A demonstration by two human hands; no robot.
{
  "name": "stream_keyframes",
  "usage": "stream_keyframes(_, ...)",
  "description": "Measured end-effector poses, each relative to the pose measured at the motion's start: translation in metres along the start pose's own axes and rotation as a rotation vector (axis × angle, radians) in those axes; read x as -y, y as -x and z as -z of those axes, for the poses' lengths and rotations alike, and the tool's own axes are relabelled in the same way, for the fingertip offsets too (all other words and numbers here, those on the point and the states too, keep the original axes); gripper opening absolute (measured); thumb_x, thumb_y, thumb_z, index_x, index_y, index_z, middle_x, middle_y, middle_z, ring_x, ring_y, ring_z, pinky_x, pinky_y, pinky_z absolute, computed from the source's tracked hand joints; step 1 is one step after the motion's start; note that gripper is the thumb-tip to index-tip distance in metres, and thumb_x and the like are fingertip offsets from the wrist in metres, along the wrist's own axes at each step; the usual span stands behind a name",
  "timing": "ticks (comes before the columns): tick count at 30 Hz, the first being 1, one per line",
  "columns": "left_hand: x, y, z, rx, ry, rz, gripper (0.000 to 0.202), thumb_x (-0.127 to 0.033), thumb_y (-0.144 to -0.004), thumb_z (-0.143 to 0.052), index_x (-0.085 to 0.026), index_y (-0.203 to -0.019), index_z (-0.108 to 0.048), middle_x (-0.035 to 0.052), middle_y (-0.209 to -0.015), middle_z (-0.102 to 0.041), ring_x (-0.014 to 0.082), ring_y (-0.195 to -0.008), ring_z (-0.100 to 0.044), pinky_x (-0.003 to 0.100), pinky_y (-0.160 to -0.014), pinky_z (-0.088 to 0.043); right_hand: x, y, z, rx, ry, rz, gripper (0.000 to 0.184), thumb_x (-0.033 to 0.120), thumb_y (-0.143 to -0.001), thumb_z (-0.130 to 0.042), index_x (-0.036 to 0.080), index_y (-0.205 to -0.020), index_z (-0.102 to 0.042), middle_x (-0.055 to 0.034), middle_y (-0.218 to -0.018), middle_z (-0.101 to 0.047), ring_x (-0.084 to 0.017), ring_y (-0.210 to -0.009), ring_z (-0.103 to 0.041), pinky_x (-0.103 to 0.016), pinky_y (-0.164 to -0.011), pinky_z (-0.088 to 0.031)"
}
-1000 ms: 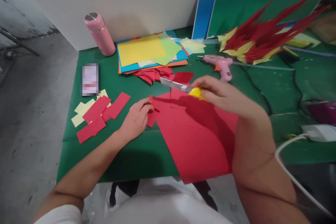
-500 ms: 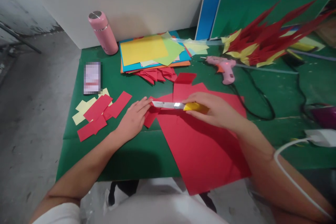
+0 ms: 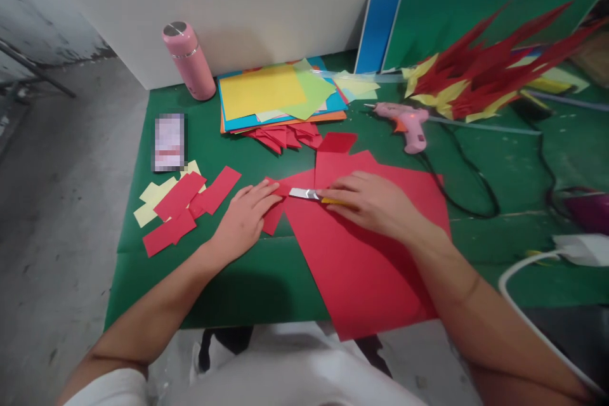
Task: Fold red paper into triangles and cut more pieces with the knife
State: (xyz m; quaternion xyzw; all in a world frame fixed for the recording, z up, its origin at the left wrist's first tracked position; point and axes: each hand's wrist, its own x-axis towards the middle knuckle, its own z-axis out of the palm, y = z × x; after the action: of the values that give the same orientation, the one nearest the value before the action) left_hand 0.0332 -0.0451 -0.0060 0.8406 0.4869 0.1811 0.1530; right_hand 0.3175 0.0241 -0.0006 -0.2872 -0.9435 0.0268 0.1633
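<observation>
Fingers of the right hand (image 3: 373, 203) grip a yellow-handled cutter (image 3: 304, 193) over a large red sheet (image 3: 366, 266), seemingly mostly uncut, while the left hand's (image 3: 243, 221) outstretched fingers press a small red piece (image 3: 273, 219) beside apparently finished red strips (image 3: 221, 190).

A small paper-craft workshop

The place looks like a workshop for making paper decorations. Its green surface (image 3: 266, 292) bears a glue gun (image 3: 403, 120), a stack of coloured paper (image 3: 261, 92), and cut red and pale yellow pieces (image 3: 179, 195); a knife (image 3: 301, 193) is held at a large red sheet (image 3: 366, 266). Paper flames (image 3: 480, 66) sit before leaning green and blue boards (image 3: 438, 19). The bare grey floor (image 3: 71, 203) and the blotchy wall (image 3: 38, 0) at upper left suit a workroom more than a home or office.
</observation>
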Motion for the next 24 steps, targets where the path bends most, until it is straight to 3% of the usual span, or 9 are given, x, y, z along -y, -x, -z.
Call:
stream_keyframes(4, -0.002, 0.000, 0.000, -0.007, -0.019, -0.015, 0.048, 0.005, -0.079, -0.038, -0.016, -0.115, -0.061, 0.0094, -0.141, -0.058, 0.0239, -0.135, -0.050, 0.050, -0.113, -0.040, 0.002, 0.001, 0.000, 0.014, 0.023, 0.015, 0.026, 0.032, -0.099, -0.051, 0.021, -0.106, -0.074, -0.0057, -0.087, -0.069, -0.017, -0.073, -0.054, -0.028, -0.064, -0.038)
stream_keyframes(9, 0.001, 0.001, -0.006, -0.017, -0.058, -0.068, 0.052, 0.001, -0.085, -0.038, -0.014, -0.132, -0.055, 0.0128, -0.140, -0.058, 0.0238, -0.129, -0.055, 0.047, -0.108, -0.047, 0.006, -0.001, 0.001, 0.006, 0.045, 0.028, 0.027, 0.030, -0.099, -0.049, 0.020, -0.099, -0.075, -0.0059, -0.088, -0.069, -0.017, -0.075, -0.054, -0.027, -0.064, -0.038)
stream_keyframes(15, 0.008, 0.003, -0.008, -0.006, -0.086, -0.145, 0.048, 0.000, -0.088, -0.040, -0.013, -0.130, -0.058, 0.0127, -0.139, -0.059, 0.0234, -0.128, -0.056, 0.045, -0.108, -0.049, 0.012, -0.002, 0.002, -0.026, 0.104, 0.072, 0.028, 0.029, -0.100, -0.049, 0.019, -0.104, -0.074, -0.0057, -0.085, -0.069, -0.017, -0.070, -0.050, -0.028, -0.062, -0.037)
stream_keyframes(24, 0.007, 0.003, -0.008, -0.016, -0.107, -0.128, 0.045, -0.001, -0.089, -0.039, -0.013, -0.126, -0.061, 0.0157, -0.134, -0.059, 0.0254, -0.123, -0.059, 0.044, -0.101, -0.053, 0.021, -0.001, 0.000, 0.039, 0.044, -0.029, 0.027, 0.027, -0.099, -0.050, 0.020, -0.111, -0.073, -0.0082, -0.091, -0.068, -0.017, -0.075, -0.056, -0.028, -0.063, -0.039)
